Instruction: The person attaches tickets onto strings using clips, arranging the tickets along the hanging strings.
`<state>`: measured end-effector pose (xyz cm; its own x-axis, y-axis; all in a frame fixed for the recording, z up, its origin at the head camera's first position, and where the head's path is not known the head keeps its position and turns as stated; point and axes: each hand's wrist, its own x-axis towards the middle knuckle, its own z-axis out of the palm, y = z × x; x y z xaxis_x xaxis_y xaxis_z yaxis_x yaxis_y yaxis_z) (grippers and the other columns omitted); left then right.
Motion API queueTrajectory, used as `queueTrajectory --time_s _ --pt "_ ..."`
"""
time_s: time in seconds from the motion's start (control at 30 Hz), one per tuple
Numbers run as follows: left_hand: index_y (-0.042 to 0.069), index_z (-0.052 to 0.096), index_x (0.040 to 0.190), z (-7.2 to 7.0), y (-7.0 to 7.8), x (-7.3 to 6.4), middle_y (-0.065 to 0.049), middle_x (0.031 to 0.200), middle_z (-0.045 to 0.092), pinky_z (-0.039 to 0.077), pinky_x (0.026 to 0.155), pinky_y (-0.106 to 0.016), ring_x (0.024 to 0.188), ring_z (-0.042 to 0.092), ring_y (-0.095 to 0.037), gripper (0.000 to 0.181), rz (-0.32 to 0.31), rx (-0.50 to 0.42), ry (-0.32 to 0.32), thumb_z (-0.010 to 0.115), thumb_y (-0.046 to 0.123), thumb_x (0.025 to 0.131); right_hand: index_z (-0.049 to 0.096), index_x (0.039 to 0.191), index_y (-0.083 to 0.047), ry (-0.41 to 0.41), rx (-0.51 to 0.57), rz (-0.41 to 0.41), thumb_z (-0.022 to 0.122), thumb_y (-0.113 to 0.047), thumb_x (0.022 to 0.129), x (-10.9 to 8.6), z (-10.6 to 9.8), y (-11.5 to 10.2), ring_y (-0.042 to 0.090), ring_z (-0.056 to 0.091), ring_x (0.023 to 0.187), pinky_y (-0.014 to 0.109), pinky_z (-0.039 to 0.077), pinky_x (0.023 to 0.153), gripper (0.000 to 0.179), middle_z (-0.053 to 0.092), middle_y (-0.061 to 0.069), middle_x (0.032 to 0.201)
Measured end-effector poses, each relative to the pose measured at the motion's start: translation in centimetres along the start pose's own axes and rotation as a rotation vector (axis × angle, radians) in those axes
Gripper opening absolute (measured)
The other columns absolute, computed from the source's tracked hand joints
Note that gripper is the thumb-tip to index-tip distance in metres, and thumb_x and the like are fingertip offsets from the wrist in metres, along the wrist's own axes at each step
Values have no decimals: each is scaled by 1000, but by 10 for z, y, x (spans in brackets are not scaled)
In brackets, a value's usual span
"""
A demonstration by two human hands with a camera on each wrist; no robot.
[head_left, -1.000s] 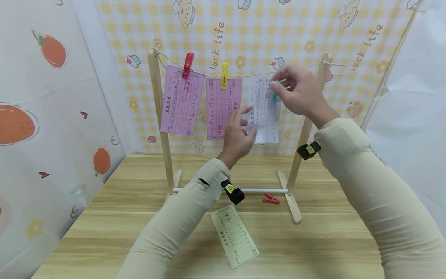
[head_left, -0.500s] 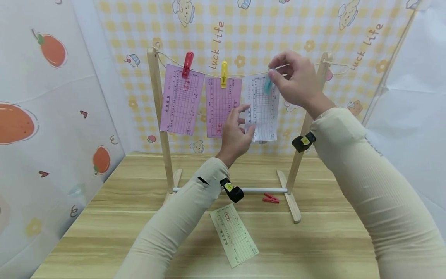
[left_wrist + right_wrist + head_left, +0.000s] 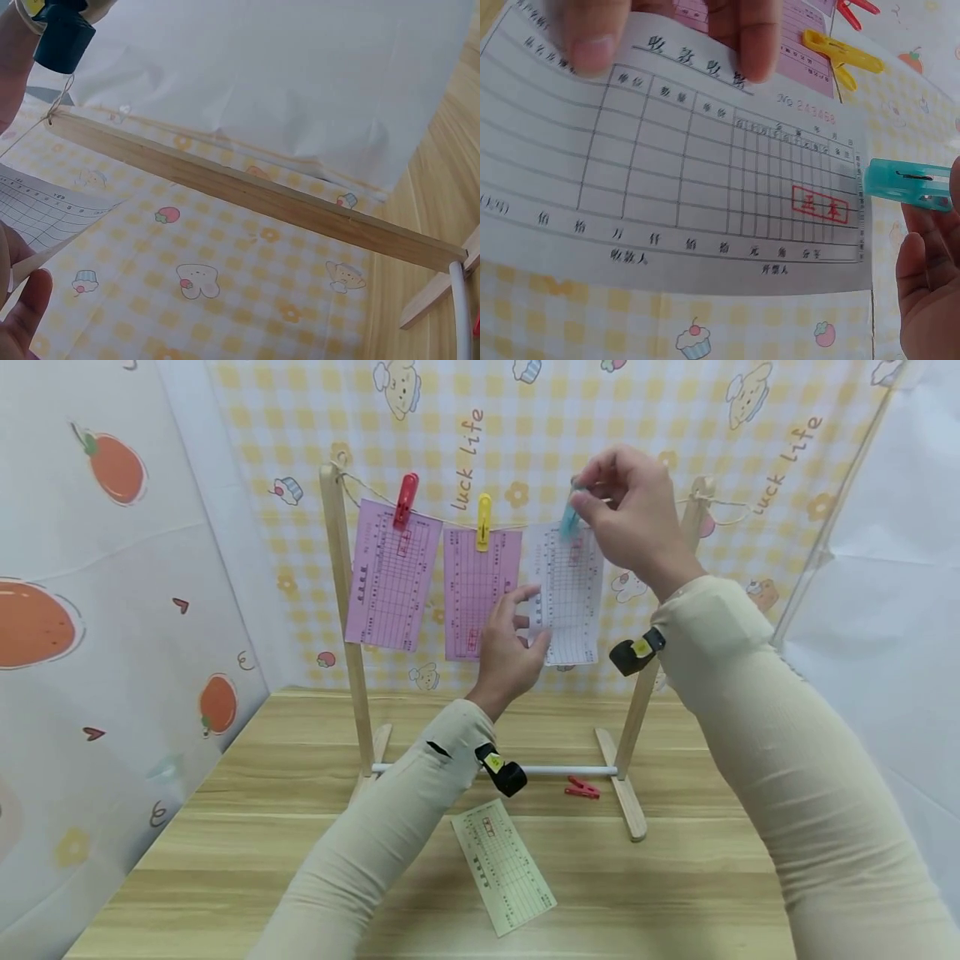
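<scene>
Turquoise clip (image 3: 570, 517) at one o'clock in the head view, and the right hand (image 3: 633, 518) has it pinched between thumb and fingers! Its blurred lower end overlaps the top edge of the white slip (image 3: 567, 602), sitting at two o'clock under the twine (image 3: 537, 523). Just off centre, the left hand (image 3: 512, 652) has thumb and forefinger well apart at the slip's left edge; whether it pinches the paper cannot be told. Tight on that side, with the middle pink slip (image 3: 481, 581) just beside; more room towards three o'clock, where patterned cloth shows before the right post (image 3: 641, 710). Pale green slip (image 3: 504, 868) down at six.

Over to the left wrist: white paper at nine o'clock, its corner pointing into open space short of the post, which slants from ten to four. A thumb sits near the lower edge, at eight.

Right wrist now: clip at three o'clock, mouth meeting the slip's top edge; whether it bites is unclear. Left fingertips lie across the paper between eleven and twelve, with cloth beyond the long edge at six.
</scene>
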<state>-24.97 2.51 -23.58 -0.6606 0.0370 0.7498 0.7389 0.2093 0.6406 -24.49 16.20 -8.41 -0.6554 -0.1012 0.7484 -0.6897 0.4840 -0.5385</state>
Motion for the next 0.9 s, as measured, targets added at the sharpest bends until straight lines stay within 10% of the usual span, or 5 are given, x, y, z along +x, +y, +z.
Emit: queueTrajectory --time_s 0.9 --pt "3 50 133 -3 -5 -1 -10 123 54 53 67 -21 90 58 -19 55 -6 15 10 67 -8 82 38 68 -2 103 259 134 63 10 87 21 8 -4 17 62 87 24 51 83 33 65 6 84"
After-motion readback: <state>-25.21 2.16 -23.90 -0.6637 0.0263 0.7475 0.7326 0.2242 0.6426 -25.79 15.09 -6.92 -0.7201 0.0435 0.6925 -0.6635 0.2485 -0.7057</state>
